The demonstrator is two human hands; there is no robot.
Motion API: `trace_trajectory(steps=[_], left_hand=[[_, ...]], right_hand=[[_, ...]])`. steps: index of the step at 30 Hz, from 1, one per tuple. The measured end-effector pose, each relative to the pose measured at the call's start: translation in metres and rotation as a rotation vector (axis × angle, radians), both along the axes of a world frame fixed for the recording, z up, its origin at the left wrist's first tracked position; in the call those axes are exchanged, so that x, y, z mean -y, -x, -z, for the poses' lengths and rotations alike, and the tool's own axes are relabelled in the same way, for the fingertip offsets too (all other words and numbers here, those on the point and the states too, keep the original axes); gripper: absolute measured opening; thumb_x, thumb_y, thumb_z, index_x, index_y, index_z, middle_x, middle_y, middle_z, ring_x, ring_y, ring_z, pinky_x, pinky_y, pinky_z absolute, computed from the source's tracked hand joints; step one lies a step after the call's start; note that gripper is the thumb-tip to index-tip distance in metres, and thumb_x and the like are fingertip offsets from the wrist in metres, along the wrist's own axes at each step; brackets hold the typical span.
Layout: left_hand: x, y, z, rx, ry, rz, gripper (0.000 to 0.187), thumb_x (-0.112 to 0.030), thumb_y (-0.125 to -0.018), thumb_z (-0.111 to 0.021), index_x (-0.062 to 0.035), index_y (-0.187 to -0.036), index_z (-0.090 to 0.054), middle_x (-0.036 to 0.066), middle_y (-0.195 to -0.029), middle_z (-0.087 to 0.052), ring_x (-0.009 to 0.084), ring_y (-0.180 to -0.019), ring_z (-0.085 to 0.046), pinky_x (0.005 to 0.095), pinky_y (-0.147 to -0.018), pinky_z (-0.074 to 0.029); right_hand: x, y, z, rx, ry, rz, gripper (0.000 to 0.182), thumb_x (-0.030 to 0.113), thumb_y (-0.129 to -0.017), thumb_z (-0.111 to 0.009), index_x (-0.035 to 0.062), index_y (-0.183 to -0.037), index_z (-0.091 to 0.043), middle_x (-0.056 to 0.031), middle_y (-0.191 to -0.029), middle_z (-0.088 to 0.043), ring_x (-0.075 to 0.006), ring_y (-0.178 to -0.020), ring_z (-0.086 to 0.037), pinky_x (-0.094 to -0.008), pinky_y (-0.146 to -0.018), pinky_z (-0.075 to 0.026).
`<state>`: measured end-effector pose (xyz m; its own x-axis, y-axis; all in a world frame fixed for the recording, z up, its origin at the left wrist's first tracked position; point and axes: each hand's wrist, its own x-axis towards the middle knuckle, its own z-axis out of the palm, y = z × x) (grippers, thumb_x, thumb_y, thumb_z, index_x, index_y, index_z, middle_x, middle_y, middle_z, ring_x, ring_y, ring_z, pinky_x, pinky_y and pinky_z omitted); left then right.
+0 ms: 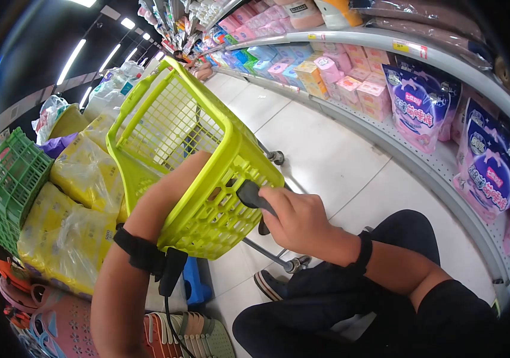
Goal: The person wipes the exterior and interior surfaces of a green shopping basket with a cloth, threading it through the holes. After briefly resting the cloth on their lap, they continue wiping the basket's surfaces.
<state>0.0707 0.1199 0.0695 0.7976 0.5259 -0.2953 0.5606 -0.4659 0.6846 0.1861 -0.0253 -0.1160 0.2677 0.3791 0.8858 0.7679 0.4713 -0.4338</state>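
A lime-green shopping basket (204, 232) with lattice walls sits tilted on a wheeled metal frame (267, 255) in front of me. My right hand (295, 219) is closed around a short black handle-like piece (254, 197) with a rounded end, right against the basket's slotted wall. I cannot tell whether that piece is fixed to the basket. Over the rim goes my left arm (165, 194), bent into the basket. My left hand (198, 164) is mostly hidden behind the near wall, its fingers out of sight. Black bands circle both wrists.
Yellow plastic-wrapped packs (67, 230) and a green plastic crate (13, 185) are stacked at left. Below them lie plastic sandals (186, 334) and a pink perforated basket (64, 325). Along the right, a curved shelf (356, 122) carries boxed tissues and purple packages (416, 107). Tiled floor (309, 134) runs between.
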Motion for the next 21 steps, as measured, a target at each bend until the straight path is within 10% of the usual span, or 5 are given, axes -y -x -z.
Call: trace_trajectory(steps=[21], left_hand=[[-0.003,-0.011,0.003,0.008,-0.087,0.016,0.03,-0.019,-0.086,-0.077,0.004,-0.105,-0.072,0.004,-0.08,-0.07,0.0122,-0.071,-0.066,0.0283,-0.065,-0.052]], right_hand=[[-0.013,-0.015,0.001,-0.161,-0.096,-0.151,0.028,0.005,-0.08,-0.075,0.0041,-0.106,-0.065,-0.0118,-0.073,-0.067,-0.0306,-0.059,-0.067,-0.0368,-0.054,-0.053]])
